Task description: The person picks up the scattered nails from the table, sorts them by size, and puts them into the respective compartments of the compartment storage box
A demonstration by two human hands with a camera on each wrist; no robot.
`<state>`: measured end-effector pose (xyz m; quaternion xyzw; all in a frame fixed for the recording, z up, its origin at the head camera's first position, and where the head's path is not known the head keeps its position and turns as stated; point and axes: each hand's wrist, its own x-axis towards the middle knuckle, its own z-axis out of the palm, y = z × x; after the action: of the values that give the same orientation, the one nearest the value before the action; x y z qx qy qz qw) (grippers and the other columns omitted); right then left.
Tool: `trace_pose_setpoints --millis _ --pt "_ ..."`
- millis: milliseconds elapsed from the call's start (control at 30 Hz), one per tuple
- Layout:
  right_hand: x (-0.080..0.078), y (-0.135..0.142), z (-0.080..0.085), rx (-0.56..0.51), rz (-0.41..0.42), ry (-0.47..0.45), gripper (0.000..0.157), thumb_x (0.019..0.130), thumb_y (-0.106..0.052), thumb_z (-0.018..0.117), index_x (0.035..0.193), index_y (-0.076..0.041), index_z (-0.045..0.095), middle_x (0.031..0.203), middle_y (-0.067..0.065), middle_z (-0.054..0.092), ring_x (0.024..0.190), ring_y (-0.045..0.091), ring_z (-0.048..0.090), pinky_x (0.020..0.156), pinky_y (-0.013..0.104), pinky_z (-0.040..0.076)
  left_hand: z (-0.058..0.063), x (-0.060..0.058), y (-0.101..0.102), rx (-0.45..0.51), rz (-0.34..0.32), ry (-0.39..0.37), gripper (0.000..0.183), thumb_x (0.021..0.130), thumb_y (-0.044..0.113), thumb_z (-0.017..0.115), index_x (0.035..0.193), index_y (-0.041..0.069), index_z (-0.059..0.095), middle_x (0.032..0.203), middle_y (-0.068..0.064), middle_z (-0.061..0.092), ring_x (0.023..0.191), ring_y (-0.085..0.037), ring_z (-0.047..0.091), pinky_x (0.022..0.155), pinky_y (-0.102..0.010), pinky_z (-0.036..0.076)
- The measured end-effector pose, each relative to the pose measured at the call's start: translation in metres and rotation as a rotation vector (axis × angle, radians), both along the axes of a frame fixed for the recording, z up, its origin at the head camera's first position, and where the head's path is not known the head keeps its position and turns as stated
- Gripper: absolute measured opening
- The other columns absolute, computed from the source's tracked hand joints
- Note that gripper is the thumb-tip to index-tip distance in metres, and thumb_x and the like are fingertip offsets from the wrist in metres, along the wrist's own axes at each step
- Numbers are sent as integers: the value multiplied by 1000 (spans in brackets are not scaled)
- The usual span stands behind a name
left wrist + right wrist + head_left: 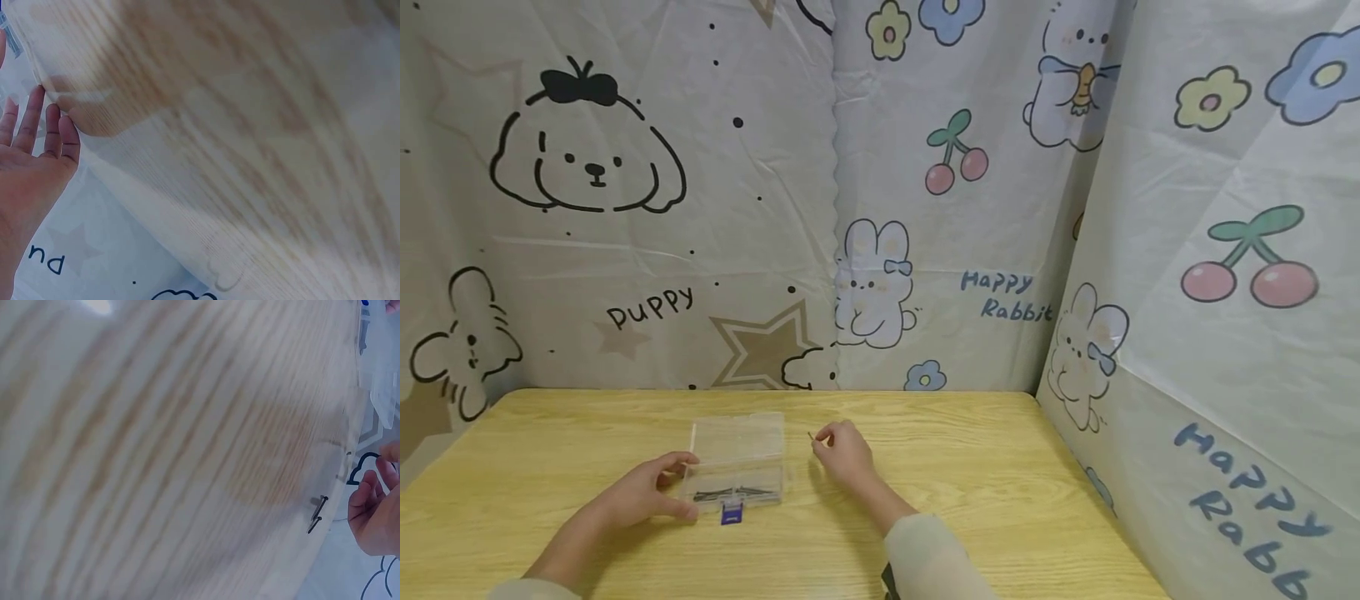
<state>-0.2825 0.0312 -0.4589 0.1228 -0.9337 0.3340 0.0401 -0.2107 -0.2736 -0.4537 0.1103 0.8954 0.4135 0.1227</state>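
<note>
A clear plastic box [760, 477] stands with its lid [737, 437] folded back on the wooden table. Several dark screws [748, 492] lie inside, and a blue latch [732, 513] hangs at the front. My left hand [643, 493] grips the box's left end, thumb at the front corner and fingers further back. To the right of the box, my right hand [847, 457] pinches a small thin screw [810, 435] between thumb and fingertips, just above the table. Two more dark screws [319, 507] lie near that hand in the right wrist view.
The wooden table [970, 467] ends at a patterned cloth [760, 208] hung behind it. Another cloth wall [1240, 350] borders the right side.
</note>
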Motion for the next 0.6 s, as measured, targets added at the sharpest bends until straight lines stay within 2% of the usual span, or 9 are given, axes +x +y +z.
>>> trace_pose_setpoints --millis 300,600 --pt "-12 -7 -6 5 -52 4 16 88 -24 63 92 -10 68 81 -1 51 64 9 44 52 22 36 3 3 3 12 7 -7 79 75 32 78 135 0 39 130 -33 43 114 -52 45 91 -57 43" --pt "-18 -18 -7 35 -82 -24 13 88 -22 63 91 -10 67 98 5 60 67 12 48 54 25 39 2 3 2 7 19 9 78 73 32 79 133 1 41 130 -32 44 111 -47 48 90 -55 43"
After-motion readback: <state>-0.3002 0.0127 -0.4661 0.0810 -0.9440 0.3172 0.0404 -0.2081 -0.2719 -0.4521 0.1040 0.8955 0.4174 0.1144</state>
